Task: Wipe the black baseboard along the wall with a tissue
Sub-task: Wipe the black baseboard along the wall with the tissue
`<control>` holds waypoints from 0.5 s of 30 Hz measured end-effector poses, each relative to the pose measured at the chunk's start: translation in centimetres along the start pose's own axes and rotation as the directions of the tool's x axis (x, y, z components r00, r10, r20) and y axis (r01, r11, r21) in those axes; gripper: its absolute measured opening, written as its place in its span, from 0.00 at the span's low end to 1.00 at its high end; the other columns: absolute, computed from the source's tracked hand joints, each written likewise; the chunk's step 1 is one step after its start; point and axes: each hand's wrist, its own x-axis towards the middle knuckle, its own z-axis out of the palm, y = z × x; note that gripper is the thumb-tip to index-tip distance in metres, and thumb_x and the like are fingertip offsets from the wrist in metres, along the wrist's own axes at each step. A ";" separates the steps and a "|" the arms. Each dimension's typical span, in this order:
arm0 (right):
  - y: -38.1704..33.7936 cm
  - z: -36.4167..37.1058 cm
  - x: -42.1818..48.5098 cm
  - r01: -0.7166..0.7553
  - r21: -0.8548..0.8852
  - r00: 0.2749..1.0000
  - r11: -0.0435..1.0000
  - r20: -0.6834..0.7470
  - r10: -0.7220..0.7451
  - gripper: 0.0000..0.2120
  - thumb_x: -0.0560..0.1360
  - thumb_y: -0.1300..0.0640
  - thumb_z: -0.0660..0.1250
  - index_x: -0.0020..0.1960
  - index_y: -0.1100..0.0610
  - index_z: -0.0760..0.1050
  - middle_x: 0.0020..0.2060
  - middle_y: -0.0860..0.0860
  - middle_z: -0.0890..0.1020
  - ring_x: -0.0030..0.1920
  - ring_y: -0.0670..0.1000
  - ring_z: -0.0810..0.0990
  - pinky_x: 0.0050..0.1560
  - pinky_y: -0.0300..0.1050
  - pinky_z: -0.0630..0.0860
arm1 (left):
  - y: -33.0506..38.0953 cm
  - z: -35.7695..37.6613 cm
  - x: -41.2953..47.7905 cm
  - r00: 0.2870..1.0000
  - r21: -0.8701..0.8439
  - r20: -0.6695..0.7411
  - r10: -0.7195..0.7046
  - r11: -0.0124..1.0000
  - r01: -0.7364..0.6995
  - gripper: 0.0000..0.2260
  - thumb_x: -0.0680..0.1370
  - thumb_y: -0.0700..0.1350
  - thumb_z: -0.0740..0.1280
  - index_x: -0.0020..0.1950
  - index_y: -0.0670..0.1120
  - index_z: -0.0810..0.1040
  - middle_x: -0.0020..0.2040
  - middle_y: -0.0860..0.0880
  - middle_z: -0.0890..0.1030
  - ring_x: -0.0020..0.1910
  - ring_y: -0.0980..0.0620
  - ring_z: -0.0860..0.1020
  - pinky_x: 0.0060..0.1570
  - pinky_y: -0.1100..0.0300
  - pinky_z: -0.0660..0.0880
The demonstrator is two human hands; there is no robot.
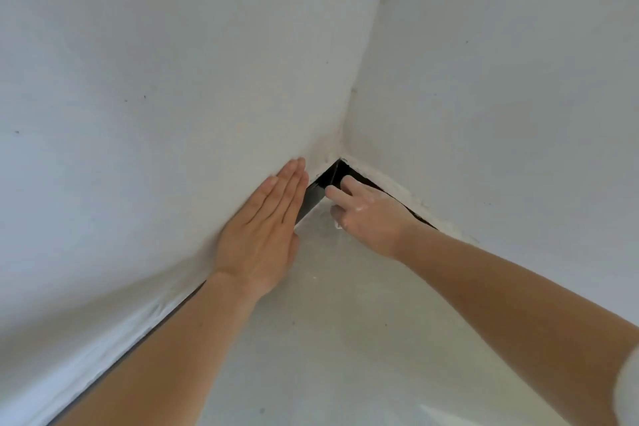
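Note:
The black baseboard [316,192] runs along both white walls and meets in the corner. My left hand [266,232] lies flat against the left wall just above the baseboard, fingers straight and together, holding nothing. My right hand [363,211] reaches into the corner with its fingers pressed on the baseboard. A small bit of white tissue [338,225] shows under its palm; most of the tissue is hidden by the hand. Part of the baseboard on the right wall is covered by my right hand and forearm.
Two white walls [173,79] meet in a corner ahead. The pale grey floor [328,339] spreads below between my forearms. Rough white plaster edges sit along the top of the baseboard.

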 end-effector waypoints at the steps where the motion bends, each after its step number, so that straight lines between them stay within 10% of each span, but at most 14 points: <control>1: 0.0 0.6 0.9 0.033 -0.014 0.999 0.999 -0.003 -0.033 0.07 0.61 0.64 0.76 0.30 0.57 0.78 0.47 0.53 0.68 0.43 0.53 0.64 0.38 0.44 0.74 | 0.1 0.1 0.1 1.000 0.008 -0.017 0.009 1.000 -0.009 0.29 0.77 0.48 0.41 0.76 0.38 0.44 0.77 0.42 0.45 0.76 0.48 0.45 0.73 0.53 0.36; 15: 0.2 1.9 -2.3 0.097 -0.233 0.978 0.967 0.202 -0.050 0.12 0.66 0.66 0.64 0.30 0.55 0.82 0.33 0.50 0.80 0.45 0.54 0.77 0.49 0.47 0.63 | 0.6 0.4 0.2 0.993 -0.084 -0.099 -0.067 0.995 0.059 0.27 0.78 0.46 0.37 0.77 0.40 0.48 0.78 0.43 0.48 0.76 0.50 0.47 0.74 0.56 0.39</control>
